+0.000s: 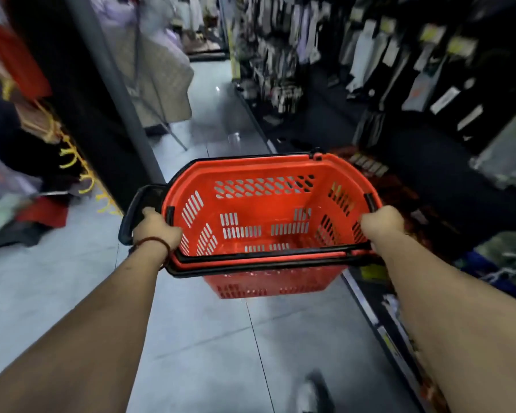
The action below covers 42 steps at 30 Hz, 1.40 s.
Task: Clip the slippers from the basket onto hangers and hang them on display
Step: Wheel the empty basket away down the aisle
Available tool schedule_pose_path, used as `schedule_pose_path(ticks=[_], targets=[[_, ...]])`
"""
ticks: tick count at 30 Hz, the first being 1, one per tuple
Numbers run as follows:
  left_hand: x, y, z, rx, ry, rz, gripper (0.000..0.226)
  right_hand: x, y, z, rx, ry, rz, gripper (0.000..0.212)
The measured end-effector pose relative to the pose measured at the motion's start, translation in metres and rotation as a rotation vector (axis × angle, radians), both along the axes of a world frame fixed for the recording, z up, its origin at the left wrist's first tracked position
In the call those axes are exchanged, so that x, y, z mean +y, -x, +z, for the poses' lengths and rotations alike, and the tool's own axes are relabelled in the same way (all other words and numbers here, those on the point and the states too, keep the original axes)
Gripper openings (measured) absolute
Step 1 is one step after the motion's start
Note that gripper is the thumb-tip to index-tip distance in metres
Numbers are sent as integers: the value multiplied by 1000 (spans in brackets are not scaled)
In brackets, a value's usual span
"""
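Red slotted plastic basket (252, 172) looks empty: likely the task's tail end.
Left hand (156, 229) and right hand (381, 223) each grip a side rim, holding it over the grey tiled floor (206, 338); no slippers visible.

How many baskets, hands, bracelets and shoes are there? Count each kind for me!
red basket: 1
hands: 2, left hand and right hand, both gripping the basket
bracelet: 1, on the left wrist
shoe: 1, blurry, at the bottom edge
total: 5
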<state>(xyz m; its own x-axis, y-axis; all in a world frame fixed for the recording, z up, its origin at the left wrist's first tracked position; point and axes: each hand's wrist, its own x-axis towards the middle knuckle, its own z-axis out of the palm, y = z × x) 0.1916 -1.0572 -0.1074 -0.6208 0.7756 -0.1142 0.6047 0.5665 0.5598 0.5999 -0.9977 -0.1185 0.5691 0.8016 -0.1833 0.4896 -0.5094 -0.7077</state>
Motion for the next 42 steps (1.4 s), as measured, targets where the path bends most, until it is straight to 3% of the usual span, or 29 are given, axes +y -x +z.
schedule_pose_path(ticks=[16, 27, 33, 36, 42], targets=[[405, 83, 46, 57, -23, 102, 65, 469, 92, 46, -11, -37, 74, 39], [746, 195, 19, 45, -39, 103, 57, 801, 201, 13, 44, -54, 95, 32], [935, 238, 38, -30, -61, 46, 53, 969, 242, 27, 75, -37, 95, 24], [1023, 250, 42, -83, -108, 65, 44, 1069, 255, 11, 107, -30, 66, 38], [1211, 283, -11, -235, -120, 161, 39, 1260, 297, -10, 189, -102, 124, 30]])
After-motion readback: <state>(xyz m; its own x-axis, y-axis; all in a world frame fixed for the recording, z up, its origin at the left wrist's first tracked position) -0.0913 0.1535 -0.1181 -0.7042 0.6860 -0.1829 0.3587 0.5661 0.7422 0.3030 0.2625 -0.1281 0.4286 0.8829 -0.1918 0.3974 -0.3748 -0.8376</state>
